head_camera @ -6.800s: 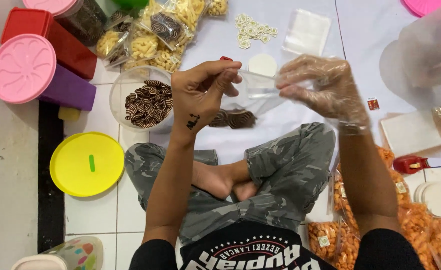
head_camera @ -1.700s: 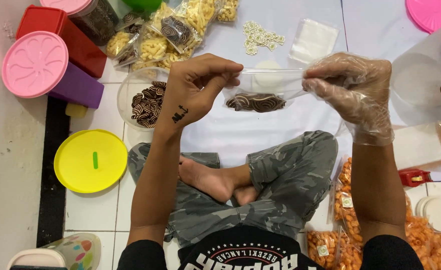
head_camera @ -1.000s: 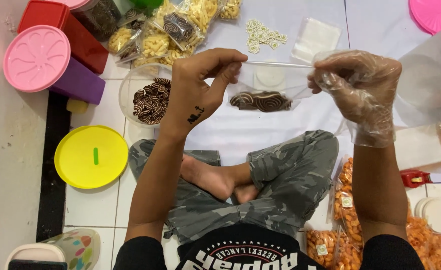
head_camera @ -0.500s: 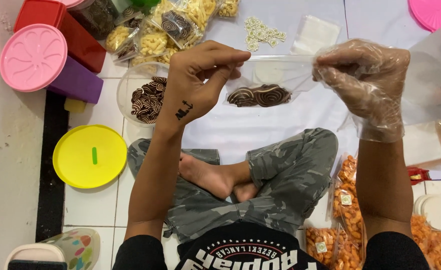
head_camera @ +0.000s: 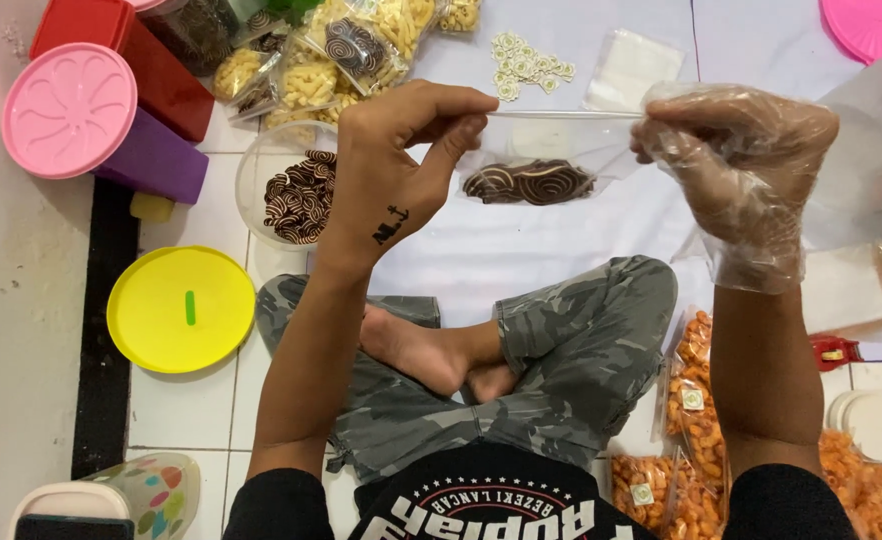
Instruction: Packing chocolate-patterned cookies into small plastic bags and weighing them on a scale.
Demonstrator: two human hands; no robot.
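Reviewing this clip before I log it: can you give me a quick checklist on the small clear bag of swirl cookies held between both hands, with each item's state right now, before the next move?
1. Both hands grip the top edge: left hand and gloved right hand pinch opposite ends of the clear bag. Ok.
2. Top edge stretched straight between them. Ok.
3. Swirl cookies sit at the bottom, below the edge. Ok.
4. Seal fully closed along the strip. Cannot tell.
5. Glove on the right hand only; the left is bare. Not ok if both should be covered.
6. Clear bowl of more cookies lies close by the left wrist. Ok.
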